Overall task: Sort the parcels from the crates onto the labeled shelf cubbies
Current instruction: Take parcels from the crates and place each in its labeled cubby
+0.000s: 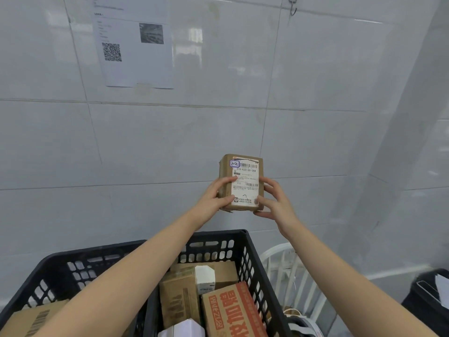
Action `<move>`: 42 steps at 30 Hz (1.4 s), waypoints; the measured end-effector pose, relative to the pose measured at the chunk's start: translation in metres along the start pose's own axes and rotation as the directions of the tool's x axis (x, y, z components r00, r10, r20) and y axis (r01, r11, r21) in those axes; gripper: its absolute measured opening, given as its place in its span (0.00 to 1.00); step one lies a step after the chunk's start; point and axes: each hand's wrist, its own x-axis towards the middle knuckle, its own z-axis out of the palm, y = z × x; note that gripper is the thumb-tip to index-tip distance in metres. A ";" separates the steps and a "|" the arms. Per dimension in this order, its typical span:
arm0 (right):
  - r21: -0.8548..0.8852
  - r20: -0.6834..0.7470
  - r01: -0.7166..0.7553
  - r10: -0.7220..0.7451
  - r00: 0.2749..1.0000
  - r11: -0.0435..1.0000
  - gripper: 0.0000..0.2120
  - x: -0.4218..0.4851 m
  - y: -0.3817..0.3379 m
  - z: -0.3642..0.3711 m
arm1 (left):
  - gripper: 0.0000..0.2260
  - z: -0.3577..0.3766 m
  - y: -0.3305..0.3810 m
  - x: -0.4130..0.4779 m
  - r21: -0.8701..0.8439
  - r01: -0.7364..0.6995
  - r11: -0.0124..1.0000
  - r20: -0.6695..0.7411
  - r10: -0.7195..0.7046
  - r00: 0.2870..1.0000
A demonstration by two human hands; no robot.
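A small brown cardboard parcel (243, 176) with a white shipping label and a handwritten "2-2" sticker is held upright in front of the tiled wall. My left hand (213, 198) grips its left side and my right hand (277, 203) grips its right side. Below my arms stand two black plastic crates. The right crate (245, 254) holds several cardboard parcels, one printed in orange (233, 310), and a small white box (204, 278). The left crate (63, 266) shows one brown box (26, 319). No shelf cubbies are in sight.
A printed sheet with a QR code (134, 42) is stuck to the grey tiled wall. A metal hook (292, 6) hangs at the top. A white wire rack (289, 271) stands right of the crates, and a black object (427, 297) sits at the far right.
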 end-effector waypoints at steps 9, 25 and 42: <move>-0.752 -0.256 -0.152 -0.072 0.964 0.641 0.25 -0.071 0.001 -0.127 | 0.23 0.105 0.002 0.035 -0.074 -0.085 0.994 0.225 0.099 0.969; -0.684 -0.727 -0.708 -0.088 0.680 0.180 0.29 -0.269 -0.057 -0.425 | 0.23 0.474 0.094 0.076 -0.293 -0.207 0.933 0.648 0.353 0.675; -0.264 -0.963 -0.948 -0.105 0.249 0.176 0.29 -0.452 -0.062 -0.677 | 0.24 0.877 0.139 0.085 -0.442 -0.156 0.884 0.820 0.468 0.329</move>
